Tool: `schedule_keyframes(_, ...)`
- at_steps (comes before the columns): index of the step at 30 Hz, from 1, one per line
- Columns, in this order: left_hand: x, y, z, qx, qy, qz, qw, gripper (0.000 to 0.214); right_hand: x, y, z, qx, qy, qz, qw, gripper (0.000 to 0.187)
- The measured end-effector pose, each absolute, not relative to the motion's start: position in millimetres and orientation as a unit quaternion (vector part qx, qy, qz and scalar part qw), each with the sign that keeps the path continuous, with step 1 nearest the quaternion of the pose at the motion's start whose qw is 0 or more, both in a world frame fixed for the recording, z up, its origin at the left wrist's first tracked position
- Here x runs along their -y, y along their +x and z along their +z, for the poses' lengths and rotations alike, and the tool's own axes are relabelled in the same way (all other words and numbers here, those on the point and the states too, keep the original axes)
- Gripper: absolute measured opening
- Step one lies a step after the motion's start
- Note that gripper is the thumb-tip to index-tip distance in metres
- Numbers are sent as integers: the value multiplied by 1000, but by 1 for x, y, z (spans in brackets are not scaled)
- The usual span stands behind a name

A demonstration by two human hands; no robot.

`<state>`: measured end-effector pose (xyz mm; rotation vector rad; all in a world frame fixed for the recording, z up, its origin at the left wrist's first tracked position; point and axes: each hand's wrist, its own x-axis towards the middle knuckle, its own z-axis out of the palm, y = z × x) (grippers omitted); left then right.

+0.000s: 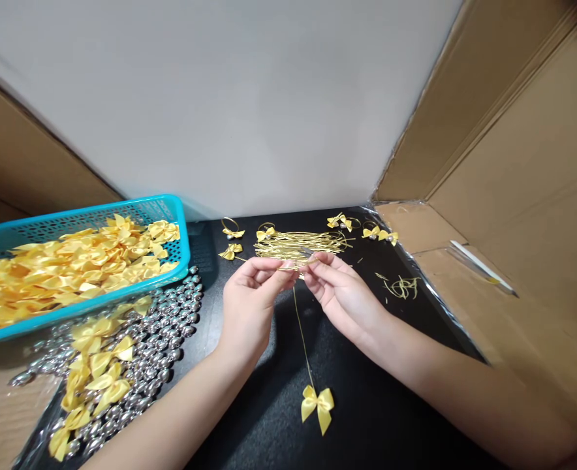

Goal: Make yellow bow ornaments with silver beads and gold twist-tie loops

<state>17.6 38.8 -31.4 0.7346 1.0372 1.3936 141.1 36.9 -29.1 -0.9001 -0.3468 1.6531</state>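
Note:
My left hand (252,294) and my right hand (350,294) meet fingertip to fingertip above the black table (249,418). Both pinch a thin gold cord (302,326). One strand of it runs down from between the fingers to a yellow ribbon bow (318,406), low in the view. By my right fingertips a small dark pointed tip (307,251) shows; I cannot make out what it belongs to. Just behind the hands lies a bundle of cut gold cords (298,243), partly hidden by the fingers.
At left a blue basket (187,241) holds many yellow bows, with silver beads (171,326) and loose bows (107,378) before it. Finished-looking bow loops (232,233) lie near the back wall. Cord scraps (402,287) and a white pointed tool (482,264) are at right.

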Motion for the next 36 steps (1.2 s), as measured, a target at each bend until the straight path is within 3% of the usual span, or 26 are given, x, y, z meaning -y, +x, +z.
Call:
schedule_keyframes(12,-39,14,-32,-422,351,622,559,21,-35,143,-31,240,-376,673,590,23)
schedule_keyframes(21,-35,12,-31,-400,421,637,507,20,-34,149,-28,489,-414,493,588,16)
schedule_keyframes(28,-29,13,-31,-402,520,644,392,20,-28,152,-23,585,-439,353,584,9)
schedule_keyframes(34,-38,4,-30,-423,615,553,369,26,-32,154,-19,535,-442,422,584,14)
schedule_keyframes(36,-42,0,-29,-441,659,496,354,17,-33,155,-18,519,-441,439,586,16)
